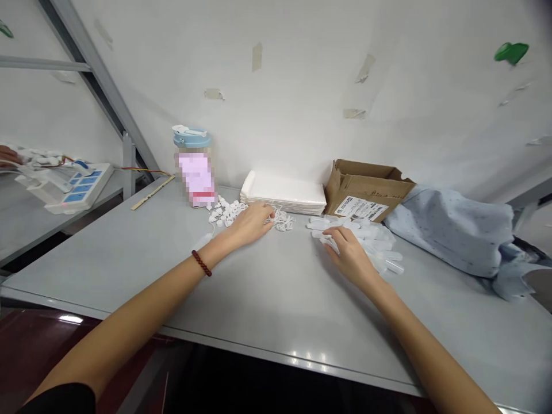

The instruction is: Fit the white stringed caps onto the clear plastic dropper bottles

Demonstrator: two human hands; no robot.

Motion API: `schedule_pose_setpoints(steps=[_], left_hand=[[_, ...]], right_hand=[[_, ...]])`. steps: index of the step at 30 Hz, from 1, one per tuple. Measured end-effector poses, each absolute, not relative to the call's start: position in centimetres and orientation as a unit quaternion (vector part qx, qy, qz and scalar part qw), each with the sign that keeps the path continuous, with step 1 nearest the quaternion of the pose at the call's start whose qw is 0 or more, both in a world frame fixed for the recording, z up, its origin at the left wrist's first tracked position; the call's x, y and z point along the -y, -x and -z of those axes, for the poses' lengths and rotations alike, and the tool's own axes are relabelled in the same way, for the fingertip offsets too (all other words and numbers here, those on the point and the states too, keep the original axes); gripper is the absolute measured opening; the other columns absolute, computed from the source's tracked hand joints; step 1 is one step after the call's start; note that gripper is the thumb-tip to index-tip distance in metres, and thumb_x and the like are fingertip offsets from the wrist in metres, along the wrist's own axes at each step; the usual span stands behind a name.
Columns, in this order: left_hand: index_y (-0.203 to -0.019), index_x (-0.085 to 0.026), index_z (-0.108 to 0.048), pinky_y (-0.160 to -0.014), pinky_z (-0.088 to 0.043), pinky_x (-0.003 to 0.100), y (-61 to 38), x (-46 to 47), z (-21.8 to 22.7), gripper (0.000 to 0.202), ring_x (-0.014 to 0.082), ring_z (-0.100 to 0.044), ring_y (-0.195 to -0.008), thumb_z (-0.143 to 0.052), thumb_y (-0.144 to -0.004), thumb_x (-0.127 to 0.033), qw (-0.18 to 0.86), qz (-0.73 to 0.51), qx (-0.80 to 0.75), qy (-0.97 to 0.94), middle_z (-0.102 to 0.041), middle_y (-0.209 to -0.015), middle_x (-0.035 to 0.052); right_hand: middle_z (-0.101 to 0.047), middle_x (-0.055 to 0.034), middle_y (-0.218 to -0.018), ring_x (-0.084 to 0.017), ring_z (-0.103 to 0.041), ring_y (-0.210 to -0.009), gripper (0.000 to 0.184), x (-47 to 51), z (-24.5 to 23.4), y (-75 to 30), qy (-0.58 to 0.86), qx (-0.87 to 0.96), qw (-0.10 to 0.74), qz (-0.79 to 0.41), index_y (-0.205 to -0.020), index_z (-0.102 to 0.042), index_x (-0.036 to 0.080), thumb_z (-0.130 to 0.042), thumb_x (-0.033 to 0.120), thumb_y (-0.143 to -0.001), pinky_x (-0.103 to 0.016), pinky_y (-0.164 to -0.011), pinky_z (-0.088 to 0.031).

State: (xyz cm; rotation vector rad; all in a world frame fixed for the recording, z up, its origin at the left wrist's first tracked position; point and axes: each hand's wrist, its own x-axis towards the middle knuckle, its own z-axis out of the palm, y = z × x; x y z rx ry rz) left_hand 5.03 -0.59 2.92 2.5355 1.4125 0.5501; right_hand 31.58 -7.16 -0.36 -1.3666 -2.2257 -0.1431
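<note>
My left hand (252,223), with a dark red bead bracelet (202,263) on its wrist, reaches over a small heap of thin white cords (283,219). Its thumb and fingers are apart at the cords' edge. Just behind this hand lies a pile of small white plastic caps (226,211). My right hand (348,250) is at the left side of a pile of clear plastic tubes (373,236). Its fingers are bent, with a gap to the thumb, and the fingertips are close to the nearest tubes. Whether they touch one cannot be made out.
Along the wall stand a blue-lidded cup (192,139), a stack of white sheets or pouches (284,192) and an open cardboard box (368,190). Light blue cloth (457,230) lies at the right. On the left neighbouring table are a white device (81,190) and another person's hand (8,155).
</note>
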Motion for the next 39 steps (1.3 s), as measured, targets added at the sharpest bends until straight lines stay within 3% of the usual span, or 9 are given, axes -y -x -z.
schedule_pose_setpoints(steps=[7, 13, 22, 29, 33, 37, 39], left_hand=[[-0.076, -0.017, -0.063, -0.074, -0.044, 0.036, -5.2, 0.4, -1.5, 0.018, 0.0276, -0.054, -0.092, -0.046, -0.081, -0.022, 0.095, -0.249, -0.484, -0.834, -0.062, -0.086, 0.0099], [-0.077, -0.016, -0.065, -0.071, -0.045, 0.03, -4.7, 0.6, -2.0, 0.015, 0.0179, -0.058, -0.073, -0.053, -0.079, -0.026, 0.151, -0.359, -0.504, -0.771, -0.067, -0.078, 0.0042], [-0.08, -0.016, -0.067, -0.067, -0.047, 0.026, -4.8, 1.4, -2.4, 0.017, 0.0167, -0.062, -0.075, -0.062, -0.075, -0.031, 0.221, -0.454, -0.5, -0.704, -0.071, -0.085, 0.0038], [-0.085, -0.017, -0.065, -0.079, -0.048, 0.029, -4.7, 0.7, -1.5, 0.021, 0.0202, -0.062, -0.095, -0.059, -0.077, -0.035, 0.256, -0.442, -0.489, -0.707, -0.071, -0.099, 0.0061], [-0.073, -0.017, -0.065, -0.079, -0.048, 0.032, -4.5, 0.5, -1.6, 0.018, 0.0223, -0.064, -0.089, -0.065, -0.071, -0.035, 0.28, -0.377, -0.49, -0.734, -0.072, -0.093, 0.0057], [-0.082, -0.018, -0.064, -0.076, -0.048, 0.031, -4.5, 1.0, -2.6, 0.02, 0.0193, -0.063, -0.087, -0.057, -0.077, -0.036, 0.272, -0.386, -0.494, -0.73, -0.068, -0.111, 0.0062], [-0.081, -0.018, -0.065, -0.073, -0.048, 0.03, -4.5, 1.2, -2.9, 0.02, 0.019, -0.062, -0.082, -0.058, -0.076, -0.036, 0.269, -0.375, -0.498, -0.734, -0.07, -0.102, 0.0057]], right_hand=[[-0.066, -0.0128, -0.108, -0.026, -0.058, -0.098, 0.022, 6.6, 0.9, -30.7, 0.512, 0.818, 0.221, 0.143, -0.105, -0.057, 0.015, -0.042, 0.012, -0.089, -0.036, -0.073, -0.041], [-0.068, -0.012, -0.108, -0.025, -0.058, -0.096, 0.031, 6.2, 1.3, -30.3, 0.521, 0.819, 0.171, 0.17, -0.104, -0.06, 0.014, -0.039, 0.001, -0.086, -0.034, -0.073, -0.037], [-0.062, -0.0146, -0.119, -0.027, -0.053, -0.109, 0.053, 5.7, 2.1, -29.7, 0.512, 0.824, 0.151, 0.188, -0.116, -0.056, 0.012, -0.032, -0.012, -0.075, -0.037, -0.079, -0.036], [-0.063, -0.014, -0.107, -0.026, -0.052, -0.1, 0.045, 5.7, 2.1, -29.6, 0.496, 0.833, 0.149, 0.195, -0.112, -0.058, 0.014, -0.031, -0.006, -0.082, -0.037, -0.077, -0.037], [-0.062, -0.0138, -0.106, -0.025, -0.051, -0.097, 0.042, 5.8, 1.9, -29.5, 0.485, 0.837, 0.158, 0.2, -0.111, -0.058, 0.015, -0.032, -0.004, -0.084, -0.036, -0.077, -0.037], [-0.06, -0.0147, -0.103, -0.025, -0.05, -0.092, 0.034, 6.1, 1.8, -29.3, 0.47, 0.835, 0.177, 0.223, -0.109, -0.059, 0.014, -0.036, 0.001, -0.087, -0.035, -0.075, -0.039], [-0.06, -0.0147, -0.103, -0.025, -0.049, -0.094, 0.032, 6.2, 1.6, -29.3, 0.466, 0.832, 0.197, 0.227, -0.109, -0.059, 0.014, -0.038, 0.003, -0.088, -0.036, -0.075, -0.039]])
